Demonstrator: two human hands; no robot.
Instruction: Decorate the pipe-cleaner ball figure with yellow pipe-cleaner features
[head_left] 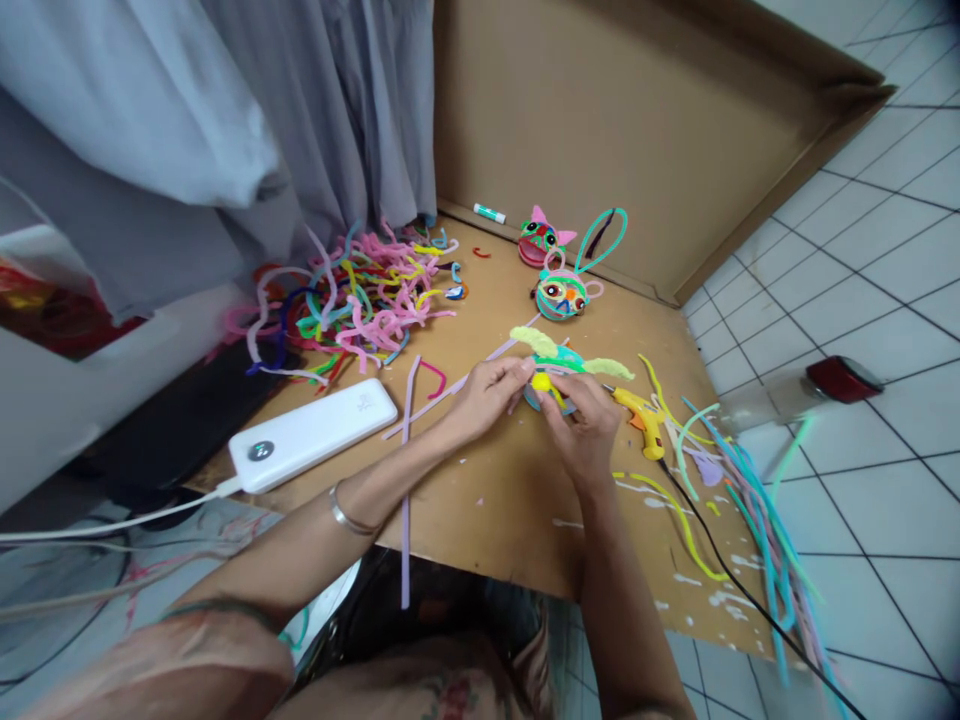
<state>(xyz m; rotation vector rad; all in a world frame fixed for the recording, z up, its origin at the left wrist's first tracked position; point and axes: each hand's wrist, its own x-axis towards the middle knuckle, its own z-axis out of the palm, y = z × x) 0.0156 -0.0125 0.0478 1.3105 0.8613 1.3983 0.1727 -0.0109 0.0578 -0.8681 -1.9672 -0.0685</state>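
Both hands are meeting over a pipe-cleaner figure (559, 372) lying on the cardboard surface (510, 480). The left hand (487, 395) is pinching its edge with narrowed fingers, while the right hand (581, 425) is closing its fingers on the figure's yellow part. A yellow glue gun (641, 415) is lying just beside the right hand. A white power bank (315, 435) is resting well to the left.

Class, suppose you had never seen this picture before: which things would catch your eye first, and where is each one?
Most likely the two hands, left hand and right hand, meeting mid-picture on a small pipe-cleaner figure with fuzzy yellow-green ears. Next, the bright tangle of pipe cleaners at the upper left of the cardboard sheet. Then the white power bank at the left edge, and two finished figures behind.
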